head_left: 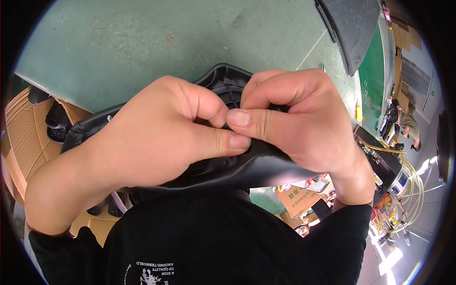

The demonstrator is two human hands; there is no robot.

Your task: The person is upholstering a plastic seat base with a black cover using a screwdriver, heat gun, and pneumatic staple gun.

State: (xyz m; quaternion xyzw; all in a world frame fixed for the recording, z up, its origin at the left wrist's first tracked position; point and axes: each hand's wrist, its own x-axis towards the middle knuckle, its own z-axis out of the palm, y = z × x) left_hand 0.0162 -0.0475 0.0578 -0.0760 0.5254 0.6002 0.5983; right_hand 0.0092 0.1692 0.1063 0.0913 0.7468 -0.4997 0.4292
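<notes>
A black seat-like piece lies in front of my body, with a shiny, smooth cover [273,166] wrapped over a ribbed plastic underside [227,90]. My left hand [152,135] is closed at its middle, thumb and bent forefinger pressing the cover's edge. Beside it, my right hand [308,118] has its fingers curled and its thumb pushing down at the same spot, the two thumbs almost touching. Both hands pinch the folded edge of the cover. Much of the underside is hidden behind my hands.
The seat piece rests by a green worktable [133,52]. A dark curved panel [354,33] lies at the far right. Left stands a cardboard box [33,137] with black parts [58,121]. Yellowish coiled tubing [420,190] hangs at right; another person [408,126] is beyond.
</notes>
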